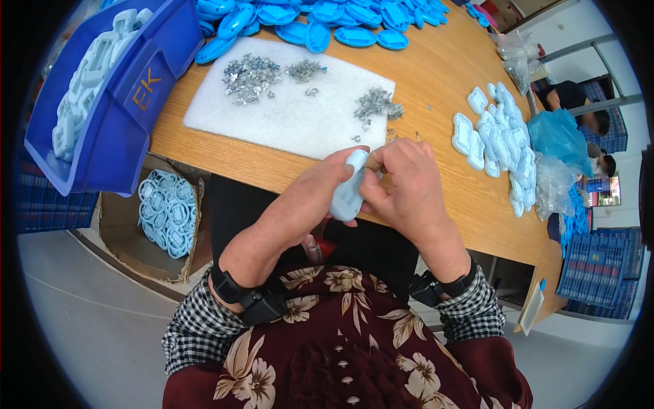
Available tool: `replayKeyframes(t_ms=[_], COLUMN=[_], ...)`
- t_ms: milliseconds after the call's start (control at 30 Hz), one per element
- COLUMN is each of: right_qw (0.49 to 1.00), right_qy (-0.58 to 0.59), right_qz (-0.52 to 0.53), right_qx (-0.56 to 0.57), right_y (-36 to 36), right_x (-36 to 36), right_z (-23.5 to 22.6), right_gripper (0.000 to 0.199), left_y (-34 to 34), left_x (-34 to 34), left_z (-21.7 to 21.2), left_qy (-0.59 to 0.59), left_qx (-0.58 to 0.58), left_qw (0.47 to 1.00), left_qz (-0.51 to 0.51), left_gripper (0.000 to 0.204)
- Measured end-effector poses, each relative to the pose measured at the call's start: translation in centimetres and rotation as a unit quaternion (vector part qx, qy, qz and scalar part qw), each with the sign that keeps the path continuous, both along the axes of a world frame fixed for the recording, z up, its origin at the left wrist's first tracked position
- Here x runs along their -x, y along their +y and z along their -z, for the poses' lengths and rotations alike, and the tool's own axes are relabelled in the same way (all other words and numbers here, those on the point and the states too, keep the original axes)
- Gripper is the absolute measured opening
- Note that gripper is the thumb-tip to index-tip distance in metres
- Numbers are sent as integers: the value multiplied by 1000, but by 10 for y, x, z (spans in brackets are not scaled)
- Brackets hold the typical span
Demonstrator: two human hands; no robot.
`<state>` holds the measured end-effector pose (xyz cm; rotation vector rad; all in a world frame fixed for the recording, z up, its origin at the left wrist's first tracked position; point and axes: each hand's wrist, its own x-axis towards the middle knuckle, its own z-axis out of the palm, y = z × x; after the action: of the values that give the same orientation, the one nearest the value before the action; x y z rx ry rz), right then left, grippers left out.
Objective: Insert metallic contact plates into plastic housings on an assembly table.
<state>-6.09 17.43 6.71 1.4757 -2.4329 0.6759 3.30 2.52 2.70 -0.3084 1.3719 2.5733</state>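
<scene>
Head view: left hand [320,187] has its grip wrapped round a pale blue plastic part [349,191], held just above the near edge of the wooden tabletop [436,75]; right hand [402,180] pinches at the part's top w/ fingertips, grip closed on it. Behind: white foam pad [272,119] w/ small metal clips [251,76], blue bin [122,109] at left, more pale blue parts [501,133] at right.

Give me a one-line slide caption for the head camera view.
Both hands, left hand and right hand, grip a pale blue plastic part above a wooden table.
</scene>
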Motion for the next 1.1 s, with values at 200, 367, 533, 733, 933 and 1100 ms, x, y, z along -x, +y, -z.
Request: replayKeyframes(t_ms=[200,367,533,733,933,1100], right_qw=[999,995,988,988,988,859], right_qy=[-38,-95,-144,-144,-133,-482], right_qz=[7,16,38,27,57,98], right_qx=[14,38,44,46,45,142], right_y=[4,10,13,11,16,14], right_x=[0,2,4,2,2,-10], right_z=[7,11,9,6,0,6], right_gripper=[18,14,11,12,15,25], left_y=[-2,-2,-1,0,-8,-9], left_x=[0,0,-1,-2,-1,-1], left_z=[4,2,0,1,0,5], left_qy=[-2,1,6,5,-5,7], left_qx=[8,22,21,9,-86,-127], left_qw=[1000,1000,1000,1000,996,992], left_qz=[18,20,10,3,16,-8], left_gripper=[53,54,54,54,53,51])
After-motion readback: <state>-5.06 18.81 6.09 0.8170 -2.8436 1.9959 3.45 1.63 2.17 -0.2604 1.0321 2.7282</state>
